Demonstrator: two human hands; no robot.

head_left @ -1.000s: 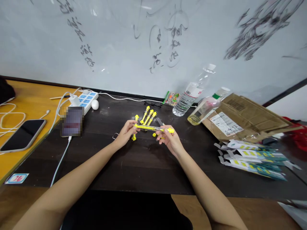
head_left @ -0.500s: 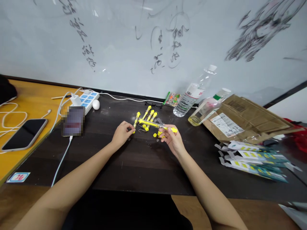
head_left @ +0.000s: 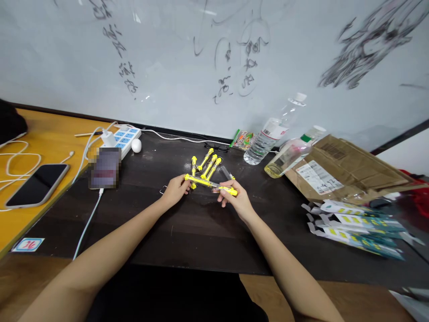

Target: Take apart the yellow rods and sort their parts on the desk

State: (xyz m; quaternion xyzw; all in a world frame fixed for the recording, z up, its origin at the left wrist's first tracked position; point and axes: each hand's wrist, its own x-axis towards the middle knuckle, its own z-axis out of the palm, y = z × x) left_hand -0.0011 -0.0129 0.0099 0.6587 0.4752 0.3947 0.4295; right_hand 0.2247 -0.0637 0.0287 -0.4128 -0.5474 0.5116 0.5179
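A slim clear tube with yellow ends is held slantwise between both hands above the dark table. My right hand is closed on its right end, thumb and fingers pinching near the yellow cap. At the tube's left end my left hand has its fingers closed; a thin bent wire shows just left of that hand, and I cannot tell if it is held. Behind the hands lie several similar yellow-ended tubes. A clear tube piece lies beyond my right hand, partly hidden.
Farther back are eyeglasses, a snack packet, a water bottle and a bottle with yellow liquid. A brown parcel and opened slim boxes lie right. Left are a power strip and phones.
The held tube has come lower and nearer, tilting down to the right. My left hand has moved from a tube lying behind to the left end of the held tube.
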